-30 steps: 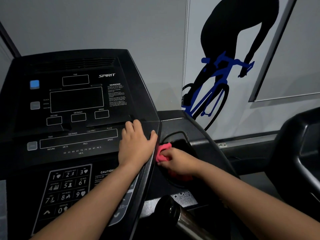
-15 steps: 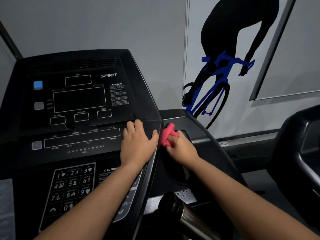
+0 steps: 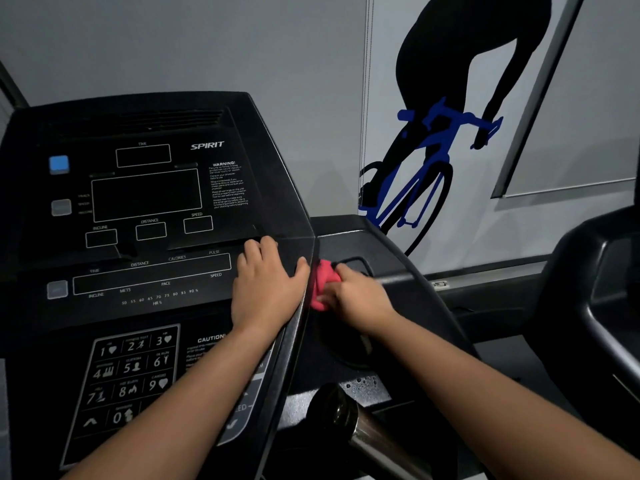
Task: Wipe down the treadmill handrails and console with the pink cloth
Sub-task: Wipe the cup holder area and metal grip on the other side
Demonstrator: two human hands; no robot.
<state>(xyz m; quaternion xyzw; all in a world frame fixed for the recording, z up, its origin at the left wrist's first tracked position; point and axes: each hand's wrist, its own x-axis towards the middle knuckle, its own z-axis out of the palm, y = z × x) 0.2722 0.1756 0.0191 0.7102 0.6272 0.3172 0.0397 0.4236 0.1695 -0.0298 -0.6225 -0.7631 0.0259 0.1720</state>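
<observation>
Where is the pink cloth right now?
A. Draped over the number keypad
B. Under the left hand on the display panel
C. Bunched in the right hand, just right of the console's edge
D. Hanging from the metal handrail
C. The right hand grips the bunched pink cloth against the side housing, just right of the console edge, while the left hand rests flat on the console and holds nothing.

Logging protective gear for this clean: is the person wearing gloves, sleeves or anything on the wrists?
No. The left hand and right hand are bare, with no gloves or rings in sight. The left forearm and right forearm are uncovered to the frame edge: no sleeves, watch or bands show.
</observation>
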